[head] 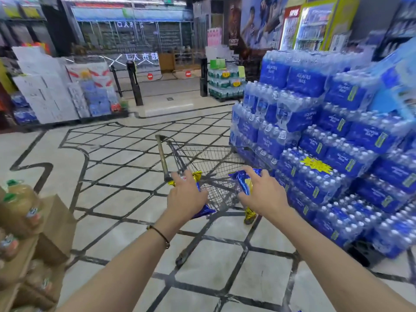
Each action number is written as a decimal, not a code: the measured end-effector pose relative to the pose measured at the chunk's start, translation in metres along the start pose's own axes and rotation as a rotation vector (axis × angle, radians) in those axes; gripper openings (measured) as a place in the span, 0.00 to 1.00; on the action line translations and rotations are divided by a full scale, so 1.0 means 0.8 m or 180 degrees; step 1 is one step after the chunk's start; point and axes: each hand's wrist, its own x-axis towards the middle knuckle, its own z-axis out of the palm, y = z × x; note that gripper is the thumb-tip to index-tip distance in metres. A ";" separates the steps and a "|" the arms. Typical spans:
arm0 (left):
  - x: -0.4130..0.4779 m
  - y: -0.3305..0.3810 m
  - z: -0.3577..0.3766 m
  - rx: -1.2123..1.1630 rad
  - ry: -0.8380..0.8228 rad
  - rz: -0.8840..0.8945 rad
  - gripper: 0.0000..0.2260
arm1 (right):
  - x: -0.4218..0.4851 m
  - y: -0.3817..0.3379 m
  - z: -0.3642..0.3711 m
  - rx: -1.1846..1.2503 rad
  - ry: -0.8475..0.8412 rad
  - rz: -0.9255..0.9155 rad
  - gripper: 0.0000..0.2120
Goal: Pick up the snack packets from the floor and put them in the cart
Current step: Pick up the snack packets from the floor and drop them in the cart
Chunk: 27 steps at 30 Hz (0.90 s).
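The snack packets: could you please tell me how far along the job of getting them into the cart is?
Done: both visible packets are off the floor. In hand: the left hand grips a blue-and-gold packet, the right hand a second packet, both at the near edge of the cart. Left: dropping them in; the basket mesh that shows holds nothing yet.

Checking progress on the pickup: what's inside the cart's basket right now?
The visible part of the cart shows only bare wire mesh. The left hand grips the left packet and the right hand the right packet above its near end, hiding that part.
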 end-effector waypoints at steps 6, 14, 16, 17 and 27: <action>0.167 0.014 0.033 -0.0065 -0.0121 0.0245 0.24 | 0.169 0.007 0.038 -0.0124 -0.0048 0.0064 0.36; 0.402 0.018 0.099 -0.0163 -0.0316 -0.0074 0.31 | 0.406 0.013 0.120 -0.0099 -0.0284 -0.0163 0.35; 0.451 0.021 0.116 -0.0146 -0.0444 -0.0086 0.32 | 0.459 0.013 0.138 -0.0143 -0.0389 -0.0157 0.36; 0.476 0.021 0.125 -0.0181 -0.0492 -0.0087 0.31 | 0.485 0.014 0.149 -0.0170 -0.0445 -0.0150 0.35; 0.708 -0.023 0.320 -0.0371 -0.1081 -0.0334 0.30 | 0.688 0.059 0.329 -0.0321 -0.1073 0.0189 0.37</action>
